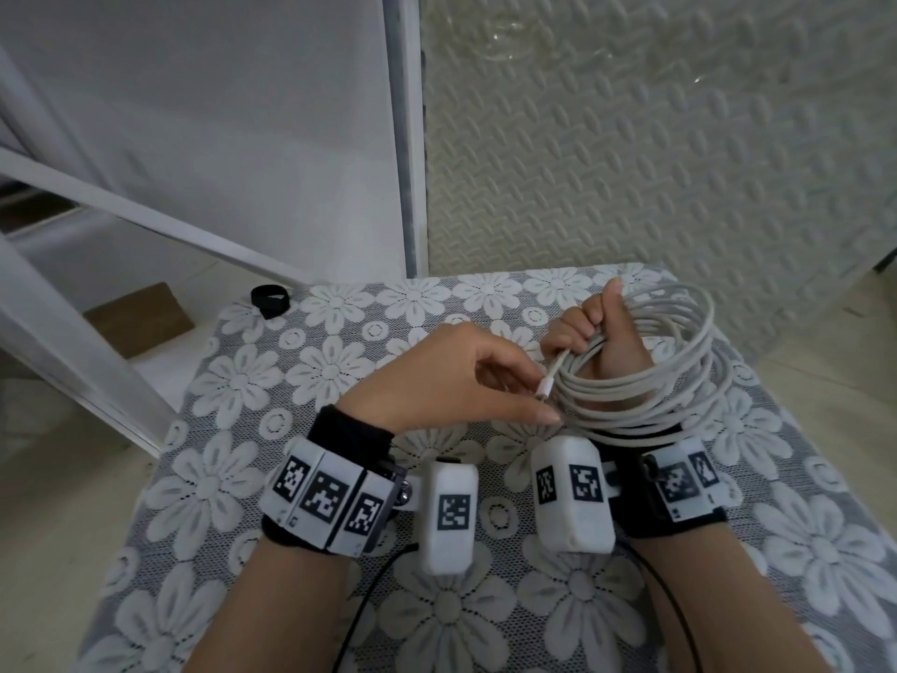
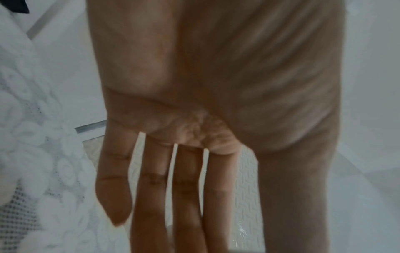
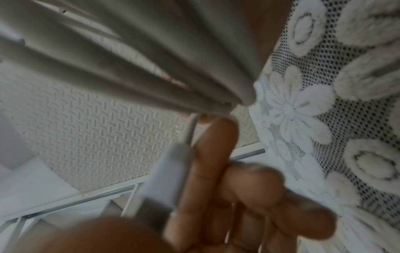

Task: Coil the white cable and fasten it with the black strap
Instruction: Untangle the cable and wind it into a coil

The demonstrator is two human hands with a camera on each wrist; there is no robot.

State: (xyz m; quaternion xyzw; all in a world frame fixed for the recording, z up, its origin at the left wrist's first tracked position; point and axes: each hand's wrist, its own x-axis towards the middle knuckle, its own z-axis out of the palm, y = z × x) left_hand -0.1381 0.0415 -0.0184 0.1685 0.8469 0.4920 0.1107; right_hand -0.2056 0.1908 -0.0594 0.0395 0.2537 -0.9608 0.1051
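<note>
The white cable (image 1: 679,381) is wound in several loops round my right hand (image 1: 587,327), which grips the bundle in a fist with the thumb up. One free end with a white plug (image 1: 547,385) sticks out of the fist toward the left. My left hand (image 1: 539,393) reaches the plug, with index finger above it and thumb below. The left wrist view shows that hand (image 2: 194,188) with straight fingers and nothing in it. In the right wrist view the loops (image 3: 151,59) fill the top and the plug (image 3: 168,174) lies against a left finger (image 3: 212,154). The black strap (image 1: 270,299) lies at the table's far left corner.
The table carries a grey lace cloth with white flowers (image 1: 340,342). White metal bars (image 1: 145,221) slant at the left, with a brown cardboard piece (image 1: 141,323) on the floor beneath. An embossed foam panel (image 1: 631,138) stands behind the table.
</note>
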